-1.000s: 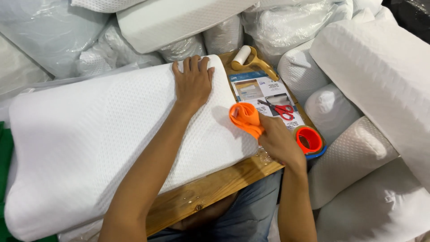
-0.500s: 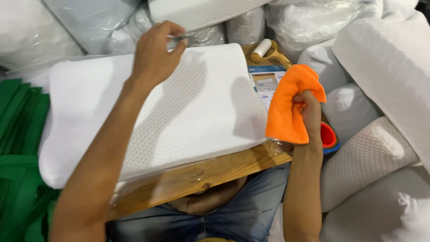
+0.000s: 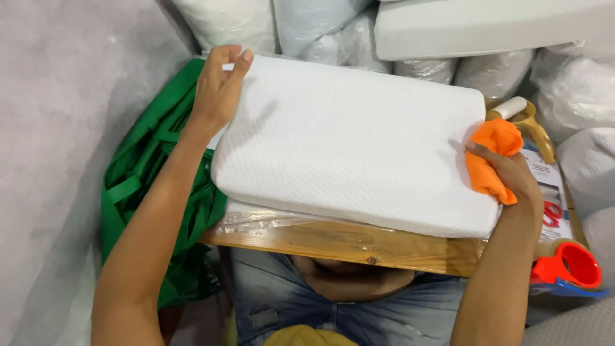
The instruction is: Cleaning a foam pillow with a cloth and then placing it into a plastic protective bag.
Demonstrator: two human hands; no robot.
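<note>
A white textured foam pillow (image 3: 349,147) lies across a wooden board (image 3: 333,242) on my lap. My left hand (image 3: 218,96) grips the pillow's far left corner, fingers curled over its edge. At the pillow's right end, my right hand (image 3: 506,173) holds a crumpled orange cloth (image 3: 490,150) and presses it against the pillow's surface.
A heap of green fabric (image 3: 154,186) lies at the left beside the board. A lint roller (image 3: 522,112), a printed card (image 3: 548,192) and a red and blue tape dispenser (image 3: 570,266) sit at the right. Wrapped white pillows (image 3: 448,25) are stacked behind and to the right.
The view has swung left. My left hand moved from the pillow's middle to its far left corner. My right hand brought the orange cloth down onto the pillow's right end.
</note>
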